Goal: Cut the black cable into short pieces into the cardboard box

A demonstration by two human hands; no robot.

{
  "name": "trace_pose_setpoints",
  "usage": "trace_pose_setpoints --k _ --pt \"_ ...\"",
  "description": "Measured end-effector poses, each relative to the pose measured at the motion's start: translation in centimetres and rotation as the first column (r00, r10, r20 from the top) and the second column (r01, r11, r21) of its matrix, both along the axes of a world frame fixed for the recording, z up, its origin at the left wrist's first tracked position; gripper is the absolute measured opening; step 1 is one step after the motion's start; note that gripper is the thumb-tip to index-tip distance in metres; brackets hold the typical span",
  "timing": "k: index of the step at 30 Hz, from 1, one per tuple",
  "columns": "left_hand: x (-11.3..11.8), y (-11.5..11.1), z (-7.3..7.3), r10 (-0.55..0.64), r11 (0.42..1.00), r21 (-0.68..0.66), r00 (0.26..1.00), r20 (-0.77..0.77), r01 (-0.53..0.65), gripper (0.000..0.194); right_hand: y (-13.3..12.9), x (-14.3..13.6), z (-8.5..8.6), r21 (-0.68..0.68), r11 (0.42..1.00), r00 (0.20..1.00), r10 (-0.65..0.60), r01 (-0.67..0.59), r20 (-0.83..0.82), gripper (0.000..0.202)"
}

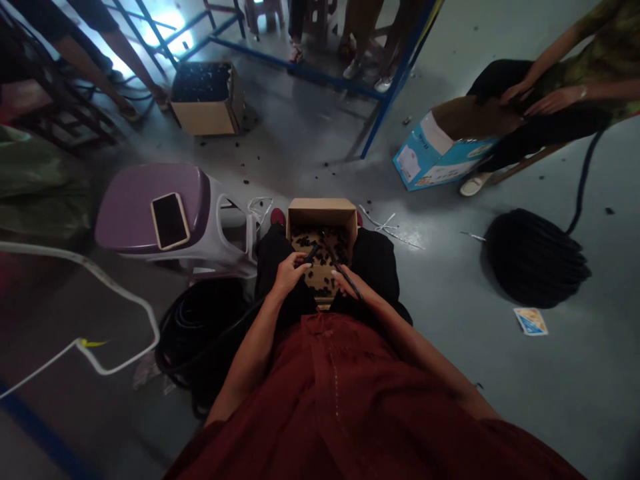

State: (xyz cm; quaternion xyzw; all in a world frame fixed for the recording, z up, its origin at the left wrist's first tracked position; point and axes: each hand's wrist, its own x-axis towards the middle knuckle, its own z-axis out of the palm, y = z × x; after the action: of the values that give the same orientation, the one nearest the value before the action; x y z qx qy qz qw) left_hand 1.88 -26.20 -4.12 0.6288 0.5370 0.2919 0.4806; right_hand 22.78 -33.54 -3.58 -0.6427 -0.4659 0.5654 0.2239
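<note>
My left hand is closed round the end of a black hose, above a small open cardboard box between my knees. In my right hand is a long, thin dark tool, slanting from my palm up over the box; its exact kind is unclear. Several small black pieces lie scattered on the box's bottom. Left of my leg sits a coil of black hose, and a dark length runs from it toward my left arm.
A purple-topped stool with a phone stands at left. Beyond it is a filled carton. At right are a blue box by a seated person and another black coil. A blue metal frame crosses the back.
</note>
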Motion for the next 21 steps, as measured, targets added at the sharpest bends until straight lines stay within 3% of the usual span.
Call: trace_pose_setpoints --k 10,15,21 --pt "-0.2 -0.1 -0.1 -0.076 0.997 0.025 0.996 0.036 0.075 0.027 1.0 -0.5 1.6 -0.014 0.993 0.987 0.116 -0.115 0.112 0.038" --pt "-0.1 0.0 0.3 -0.049 0.999 -0.02 0.997 0.061 0.05 0.028 0.3 -0.2 2.6 -0.008 0.989 0.975 0.146 -0.147 0.17 0.041" --pt "0.0 0.2 0.3 0.037 0.995 -0.095 0.988 0.15 -0.023 0.034 -1.8 -0.2 3.2 -0.057 0.99 0.982 0.138 -0.132 0.127 0.038"
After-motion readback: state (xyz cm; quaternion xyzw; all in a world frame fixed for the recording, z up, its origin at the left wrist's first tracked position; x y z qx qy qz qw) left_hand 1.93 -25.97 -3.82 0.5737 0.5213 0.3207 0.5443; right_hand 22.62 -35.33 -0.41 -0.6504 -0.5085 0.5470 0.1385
